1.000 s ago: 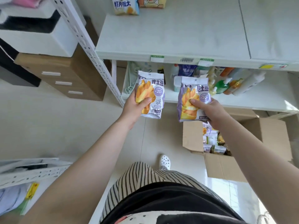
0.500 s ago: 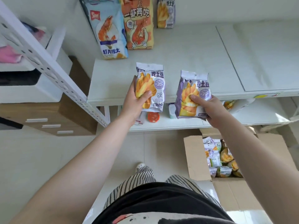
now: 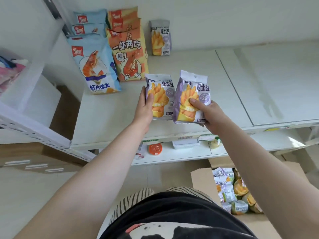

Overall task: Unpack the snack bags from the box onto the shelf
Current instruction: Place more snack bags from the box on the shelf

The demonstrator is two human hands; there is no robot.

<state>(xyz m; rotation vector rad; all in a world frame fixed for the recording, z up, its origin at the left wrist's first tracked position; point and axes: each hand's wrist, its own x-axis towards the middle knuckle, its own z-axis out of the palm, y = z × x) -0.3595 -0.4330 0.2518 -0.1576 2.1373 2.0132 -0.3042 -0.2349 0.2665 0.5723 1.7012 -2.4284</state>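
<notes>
At mid-frame, above the shelf (image 3: 172, 66), I pinch one fries bag (image 3: 159, 97) in my left hand (image 3: 144, 107) and another (image 3: 192, 99) in my right hand (image 3: 207, 114), faces up for fronting; the box (image 3: 202, 180) waits lower right.

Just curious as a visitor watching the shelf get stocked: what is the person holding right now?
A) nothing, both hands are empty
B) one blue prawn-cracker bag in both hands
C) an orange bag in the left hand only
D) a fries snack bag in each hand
D: the left hand grips one fries snack bag and the right hand grips another fries bag, both above the shelf.
</notes>
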